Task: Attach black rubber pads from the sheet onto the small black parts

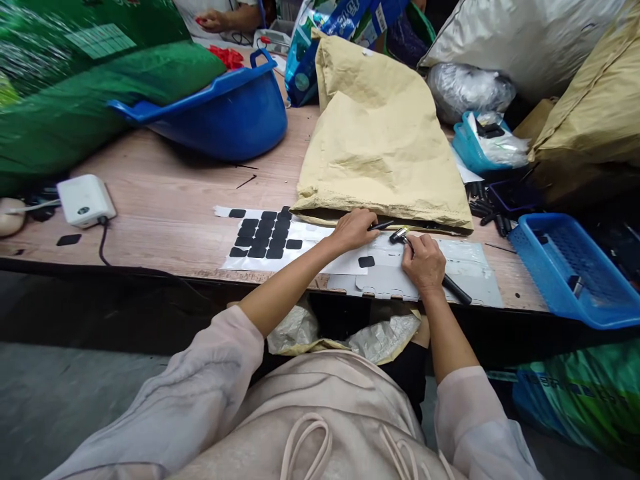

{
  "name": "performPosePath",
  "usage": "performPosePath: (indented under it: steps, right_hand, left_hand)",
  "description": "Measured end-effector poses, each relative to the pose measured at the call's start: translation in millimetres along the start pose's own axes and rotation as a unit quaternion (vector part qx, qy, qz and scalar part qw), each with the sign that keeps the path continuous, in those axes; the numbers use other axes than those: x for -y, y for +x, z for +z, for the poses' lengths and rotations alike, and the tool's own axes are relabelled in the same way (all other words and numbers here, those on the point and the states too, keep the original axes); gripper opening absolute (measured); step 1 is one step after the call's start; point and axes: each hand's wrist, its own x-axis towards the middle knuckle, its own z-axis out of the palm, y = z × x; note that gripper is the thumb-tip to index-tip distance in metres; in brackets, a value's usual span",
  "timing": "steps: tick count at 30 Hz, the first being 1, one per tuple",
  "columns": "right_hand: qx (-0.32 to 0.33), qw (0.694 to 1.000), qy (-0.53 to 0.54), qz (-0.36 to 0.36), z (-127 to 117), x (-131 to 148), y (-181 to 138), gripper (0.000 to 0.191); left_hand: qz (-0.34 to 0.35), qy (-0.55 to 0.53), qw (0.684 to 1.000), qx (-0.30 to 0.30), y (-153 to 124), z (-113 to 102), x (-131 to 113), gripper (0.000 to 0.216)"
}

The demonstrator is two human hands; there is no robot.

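My left hand [355, 230] is closed around a slim black stick-like piece [381, 225], whose tip points right, just in front of the open mouth of a tan paper sack [385, 147]. A small hammer is in my right hand [425, 263]; its shiny metal hammer head [399, 235] lies close to the tip of the black piece. Its black hammer handle [457, 290] sticks out behind my palm. Both hands are over a grey board [465, 267]. To the left lies a white sheet [305, 233] bearing several rounded black patches [263, 233], and a single black patch [367, 261] lies nearer me.
A blue basin [225, 113] and green sacks [100, 113] stand at left, near a white charger [86, 200] with a cable. On the right are a blue basket [575, 273], a teal basket [480, 143] and loose black pieces [483, 203]. Another person's hand [213, 21] shows across the table.
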Motion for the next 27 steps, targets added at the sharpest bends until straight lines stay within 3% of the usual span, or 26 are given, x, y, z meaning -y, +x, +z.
performPosePath:
  steps: [4,7,12,20,27]
  right_hand:
    - [0.003,1.000,0.001,0.003,1,-2,1,0.028]
    - [0.001,1.000,-0.007,0.006,0,-2,1,0.029]
    - [-0.009,1.000,-0.021,-0.001,1,-4,0,0.030]
    - [-0.015,1.000,-0.002,-0.019,1,-12,2,0.031]
    - [-0.059,0.990,0.116,-0.056,-19,20,2,0.036]
  left_hand:
    - [0.031,-0.039,0.999,-0.004,-33,11,19,0.020]
    - [0.049,-0.094,0.994,-0.035,-42,23,27,0.024]
    - [0.052,-0.183,0.978,-0.085,-40,35,38,0.022]
    - [0.028,-0.218,0.971,-0.094,-36,37,36,0.013]
    - [0.016,-0.240,0.966,-0.092,-36,37,35,0.015]
